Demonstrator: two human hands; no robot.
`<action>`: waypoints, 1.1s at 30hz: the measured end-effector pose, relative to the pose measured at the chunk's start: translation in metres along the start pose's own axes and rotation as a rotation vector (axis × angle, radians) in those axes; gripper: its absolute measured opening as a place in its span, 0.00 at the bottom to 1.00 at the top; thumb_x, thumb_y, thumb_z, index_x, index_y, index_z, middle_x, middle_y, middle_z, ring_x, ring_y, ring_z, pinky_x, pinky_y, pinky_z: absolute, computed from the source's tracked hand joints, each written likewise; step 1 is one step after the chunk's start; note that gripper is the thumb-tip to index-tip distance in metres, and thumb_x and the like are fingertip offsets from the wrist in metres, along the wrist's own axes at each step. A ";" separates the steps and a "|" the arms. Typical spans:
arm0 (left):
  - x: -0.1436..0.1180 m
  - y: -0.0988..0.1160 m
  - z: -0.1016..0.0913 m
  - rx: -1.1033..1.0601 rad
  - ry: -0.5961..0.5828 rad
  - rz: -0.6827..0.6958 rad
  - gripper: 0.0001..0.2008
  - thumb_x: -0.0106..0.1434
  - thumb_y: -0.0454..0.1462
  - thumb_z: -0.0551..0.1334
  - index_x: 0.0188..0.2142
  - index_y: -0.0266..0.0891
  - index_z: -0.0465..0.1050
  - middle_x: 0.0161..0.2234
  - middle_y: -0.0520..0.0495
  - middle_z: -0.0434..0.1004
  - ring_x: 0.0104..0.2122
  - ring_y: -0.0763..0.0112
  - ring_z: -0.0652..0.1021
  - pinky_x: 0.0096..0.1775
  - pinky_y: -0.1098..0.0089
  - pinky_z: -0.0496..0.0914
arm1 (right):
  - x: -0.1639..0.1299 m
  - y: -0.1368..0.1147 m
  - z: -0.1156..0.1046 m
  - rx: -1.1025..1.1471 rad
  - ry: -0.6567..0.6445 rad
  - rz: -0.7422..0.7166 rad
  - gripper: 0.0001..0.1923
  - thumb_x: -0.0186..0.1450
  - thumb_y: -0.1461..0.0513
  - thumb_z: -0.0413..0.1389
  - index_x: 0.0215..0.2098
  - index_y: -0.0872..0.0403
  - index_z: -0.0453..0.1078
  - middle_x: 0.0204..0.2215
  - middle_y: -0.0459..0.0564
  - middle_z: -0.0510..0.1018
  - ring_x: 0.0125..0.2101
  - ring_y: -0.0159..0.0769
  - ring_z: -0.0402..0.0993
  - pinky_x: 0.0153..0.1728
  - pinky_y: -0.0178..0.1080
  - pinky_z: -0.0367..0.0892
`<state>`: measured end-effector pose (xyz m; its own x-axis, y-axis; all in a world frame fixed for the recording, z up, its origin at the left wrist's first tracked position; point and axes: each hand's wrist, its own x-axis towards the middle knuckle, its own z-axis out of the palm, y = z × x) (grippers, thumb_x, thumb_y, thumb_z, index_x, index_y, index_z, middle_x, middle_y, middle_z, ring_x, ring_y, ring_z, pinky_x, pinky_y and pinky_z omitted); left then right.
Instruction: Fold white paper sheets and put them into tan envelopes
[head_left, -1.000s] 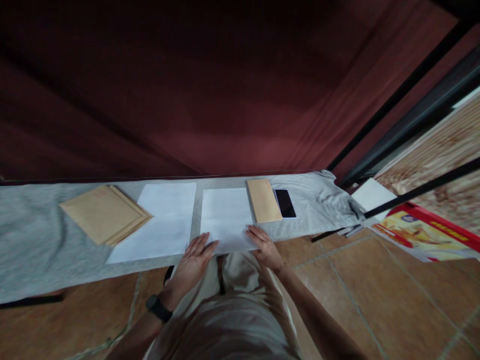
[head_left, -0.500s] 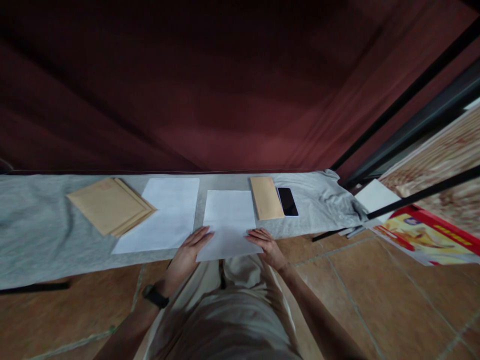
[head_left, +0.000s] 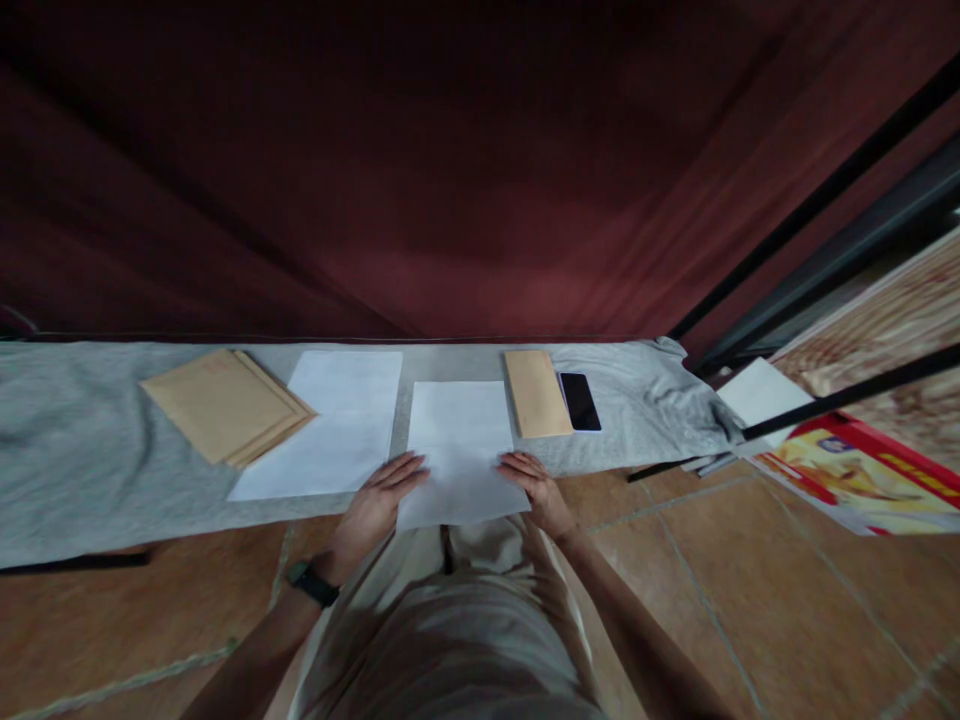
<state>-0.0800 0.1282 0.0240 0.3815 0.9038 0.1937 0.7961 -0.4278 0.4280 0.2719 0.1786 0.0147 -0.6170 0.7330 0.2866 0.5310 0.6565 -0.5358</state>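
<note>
A white sheet of paper (head_left: 460,440) lies straight in front of me, its near end jutting past the bench's front edge above my lap. At its left side is my left hand (head_left: 382,492), with the fingers laid together over the margin. My right hand (head_left: 538,490) holds the opposite side in the same way. Both thumbs are hidden, but the sheet's sides seem pinched between thumbs and fingers. Just right of the sheet is a brown envelope (head_left: 537,394). More white paper (head_left: 352,400) rests to the left, partly under several fanned brown envelopes (head_left: 221,405).
A grey cloth (head_left: 67,440) covers the narrow bench. Beside the single envelope lies a dark-screened phone (head_left: 580,402). A dark red curtain (head_left: 450,200) hangs behind. To the right are black metal bars (head_left: 847,395) and a red and yellow box (head_left: 862,470).
The view has shifted slightly. Both hands stay at the sides of the sheet, and the papers, envelopes and phone keep their places.
</note>
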 end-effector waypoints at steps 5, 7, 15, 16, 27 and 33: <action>-0.008 -0.003 -0.002 -0.086 -0.009 -0.011 0.30 0.58 0.26 0.53 0.57 0.47 0.75 0.57 0.48 0.78 0.57 0.63 0.76 0.62 0.54 0.69 | -0.005 0.001 -0.005 0.106 0.035 0.008 0.27 0.65 0.67 0.57 0.62 0.47 0.70 0.57 0.51 0.78 0.59 0.43 0.72 0.63 0.52 0.64; -0.008 -0.004 -0.002 -0.119 0.029 -0.037 0.28 0.59 0.27 0.53 0.56 0.47 0.76 0.55 0.48 0.79 0.56 0.63 0.77 0.61 0.54 0.70 | -0.003 0.001 -0.004 0.119 0.054 0.062 0.27 0.64 0.69 0.56 0.60 0.46 0.72 0.56 0.50 0.79 0.57 0.42 0.73 0.61 0.50 0.67; 0.015 -0.010 -0.004 -0.255 0.153 -0.138 0.20 0.65 0.34 0.55 0.53 0.44 0.78 0.56 0.44 0.78 0.56 0.61 0.77 0.59 0.57 0.71 | 0.024 -0.002 -0.007 0.223 0.064 0.198 0.25 0.61 0.68 0.54 0.55 0.48 0.76 0.51 0.50 0.81 0.52 0.43 0.77 0.57 0.47 0.71; 0.018 -0.011 -0.004 -0.273 0.143 -0.164 0.20 0.64 0.34 0.56 0.53 0.43 0.78 0.56 0.44 0.79 0.56 0.61 0.77 0.59 0.57 0.71 | 0.027 -0.002 -0.007 0.223 0.074 0.217 0.25 0.61 0.69 0.53 0.55 0.48 0.77 0.50 0.49 0.82 0.52 0.43 0.77 0.56 0.47 0.72; 0.048 -0.015 0.006 -0.339 0.342 -0.538 0.17 0.61 0.51 0.59 0.35 0.41 0.76 0.28 0.49 0.81 0.29 0.64 0.80 0.35 0.67 0.73 | 0.049 0.000 0.013 0.037 0.266 0.498 0.18 0.73 0.53 0.48 0.50 0.53 0.74 0.34 0.52 0.84 0.36 0.44 0.82 0.37 0.41 0.75; 0.057 -0.013 0.007 -0.330 0.426 -0.607 0.24 0.60 0.49 0.61 0.52 0.38 0.74 0.29 0.51 0.79 0.30 0.65 0.79 0.35 0.68 0.72 | 0.065 -0.003 0.024 -0.063 0.308 0.537 0.28 0.74 0.57 0.47 0.70 0.51 0.54 0.42 0.51 0.83 0.38 0.42 0.81 0.37 0.39 0.74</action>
<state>-0.0647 0.1854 0.0232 -0.3365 0.9319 0.1353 0.6024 0.1026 0.7916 0.2165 0.2201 0.0153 -0.0636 0.9754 0.2109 0.7601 0.1843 -0.6231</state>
